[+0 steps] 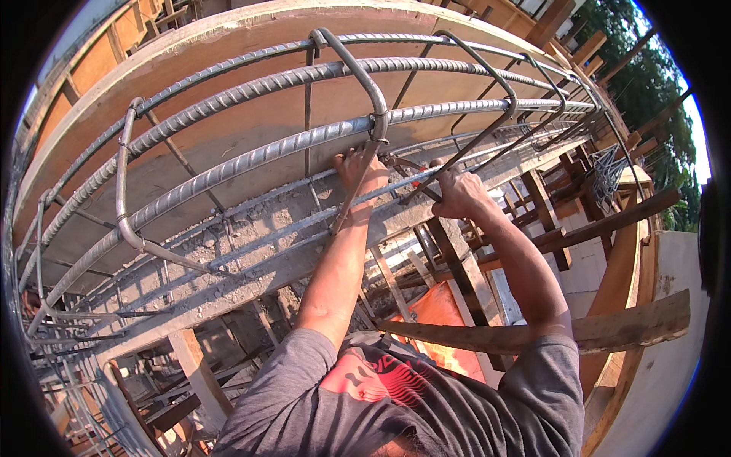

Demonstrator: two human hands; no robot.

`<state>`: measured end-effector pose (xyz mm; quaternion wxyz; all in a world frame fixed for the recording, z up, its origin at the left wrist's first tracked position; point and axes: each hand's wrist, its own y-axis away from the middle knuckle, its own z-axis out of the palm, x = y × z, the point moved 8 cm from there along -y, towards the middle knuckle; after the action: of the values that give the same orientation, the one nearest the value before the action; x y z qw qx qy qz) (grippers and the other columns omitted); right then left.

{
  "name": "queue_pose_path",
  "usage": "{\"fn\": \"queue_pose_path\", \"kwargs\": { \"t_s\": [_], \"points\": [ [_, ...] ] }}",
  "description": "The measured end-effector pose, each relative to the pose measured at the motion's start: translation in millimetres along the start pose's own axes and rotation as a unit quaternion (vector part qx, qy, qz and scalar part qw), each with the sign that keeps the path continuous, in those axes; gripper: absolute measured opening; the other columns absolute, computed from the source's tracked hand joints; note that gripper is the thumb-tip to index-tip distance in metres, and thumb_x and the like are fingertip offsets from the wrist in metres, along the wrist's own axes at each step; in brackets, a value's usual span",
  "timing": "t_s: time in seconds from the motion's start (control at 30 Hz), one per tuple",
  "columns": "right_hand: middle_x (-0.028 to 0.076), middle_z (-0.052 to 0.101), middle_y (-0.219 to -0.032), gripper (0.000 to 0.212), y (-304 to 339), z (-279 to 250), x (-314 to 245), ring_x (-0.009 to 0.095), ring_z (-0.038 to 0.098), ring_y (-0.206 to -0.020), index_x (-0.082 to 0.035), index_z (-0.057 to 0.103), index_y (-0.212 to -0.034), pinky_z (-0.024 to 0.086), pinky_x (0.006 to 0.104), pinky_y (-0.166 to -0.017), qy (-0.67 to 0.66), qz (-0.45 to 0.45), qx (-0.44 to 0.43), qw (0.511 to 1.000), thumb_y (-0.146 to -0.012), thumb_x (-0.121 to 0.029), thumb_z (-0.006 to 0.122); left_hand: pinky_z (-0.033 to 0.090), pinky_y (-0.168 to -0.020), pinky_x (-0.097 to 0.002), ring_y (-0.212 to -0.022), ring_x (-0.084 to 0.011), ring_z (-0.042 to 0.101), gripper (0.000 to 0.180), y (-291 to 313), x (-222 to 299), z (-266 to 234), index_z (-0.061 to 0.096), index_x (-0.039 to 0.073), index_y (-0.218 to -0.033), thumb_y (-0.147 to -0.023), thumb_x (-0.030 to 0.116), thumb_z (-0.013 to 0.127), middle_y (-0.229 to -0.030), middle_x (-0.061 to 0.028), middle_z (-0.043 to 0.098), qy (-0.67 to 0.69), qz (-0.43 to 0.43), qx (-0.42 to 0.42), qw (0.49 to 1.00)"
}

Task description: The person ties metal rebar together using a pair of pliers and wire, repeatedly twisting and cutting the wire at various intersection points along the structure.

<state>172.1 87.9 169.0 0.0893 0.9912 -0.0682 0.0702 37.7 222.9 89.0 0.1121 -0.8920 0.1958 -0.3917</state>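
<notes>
My left hand point(364, 170) reaches into the rebar cage under the top bars, its fingers curled beside a bent steel stirrup point(371, 91). The stirrup partly covers this hand, and what its fingers hold is hidden. My right hand point(461, 195) is closed round the handles of what look like pincers point(411, 166), dark with a red-orange part. Their head points left, close to my left fingers and the stirrup's lower leg. Thick ribbed bars point(266, 154) run lengthwise above my hands, and a thinner lower bar point(297, 226) passes near my left wrist.
A curved plywood formwork panel point(251, 114) stands behind the cage. Rough concrete debris point(205, 247) lies along the beam bottom. Wooden props point(199, 373) and a loose timber point(609, 332) sit close to my arms, with an orange sheet point(438, 312) below. More stirrups point(126, 175) stand left.
</notes>
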Motion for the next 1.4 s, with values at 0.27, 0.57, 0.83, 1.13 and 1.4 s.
{"fn": "queue_pose_path", "kwargs": {
  "t_s": [0.27, 0.57, 0.83, 1.13, 1.4],
  "points": [
    [0.021, 0.064, -0.112, 0.041, 43, -5, -5, 0.037, 0.058, -0.111, -0.002, 0.059, -0.123, 0.043, 0.0505, -0.093, 0.009, 0.037, 0.213, 0.976, -0.083, -0.013, 0.059, 0.041, -0.106, -0.0516, -0.117, -0.0412, 0.055, 0.049, 111, 66, -45, 0.054, -0.005, -0.128, -0.082, 0.010, 0.063, -0.128, -0.0260, 0.054, 0.006, 0.126, -0.017, 0.992],
    [0.011, 0.069, -0.099, 0.032, 19, 66, 53, 0.019, 0.068, -0.077, 0.002, 0.059, -0.122, 0.058, 0.0345, -0.067, -0.801, 0.074, -0.115, 0.582, -0.097, -0.016, 0.061, 0.041, -0.111, -0.0482, -0.135, -0.0397, 0.047, 0.053, 130, 125, -22, 0.049, 0.003, -0.135, -0.083, -0.001, 0.057, -0.144, -0.0214, 0.048, 0.233, 0.373, 0.060, 0.896],
    [0.018, 0.066, -0.097, 0.038, 47, 31, 44, 0.030, 0.066, -0.082, 0.003, 0.058, -0.116, 0.054, 0.0376, -0.072, -0.553, 0.045, 0.039, 0.831, -0.087, -0.022, 0.064, 0.050, -0.096, -0.0456, -0.111, -0.0375, 0.062, 0.029, 94, 138, 11, 0.057, 0.006, -0.112, -0.083, 0.006, 0.059, -0.113, -0.0189, 0.065, 0.233, 0.234, 0.038, 0.943],
    [0.023, 0.069, -0.086, 0.025, 56, 25, 38, 0.042, 0.067, -0.083, 0.003, 0.061, -0.097, 0.053, 0.0514, -0.073, -0.181, 0.103, 0.141, 0.968, -0.082, -0.015, 0.064, 0.051, -0.093, -0.0488, -0.113, -0.0395, 0.059, 0.039, 91, 145, 17, 0.053, 0.009, -0.119, -0.081, 0.007, 0.062, -0.115, -0.0206, 0.060, 0.180, 0.313, -0.003, 0.933],
    [0.008, 0.071, -0.082, 0.035, 54, 31, 59, 0.015, 0.068, -0.065, -0.001, 0.067, -0.103, 0.051, 0.0251, -0.055, -0.564, 0.153, -0.055, 0.810, -0.083, -0.028, 0.073, 0.039, -0.106, -0.0467, -0.113, -0.0320, 0.059, 0.027, 85, 142, 36, 0.060, 0.009, -0.109, -0.083, 0.013, 0.063, -0.111, -0.0126, 0.063, 0.184, 0.276, -0.043, 0.942]
  ]
}}
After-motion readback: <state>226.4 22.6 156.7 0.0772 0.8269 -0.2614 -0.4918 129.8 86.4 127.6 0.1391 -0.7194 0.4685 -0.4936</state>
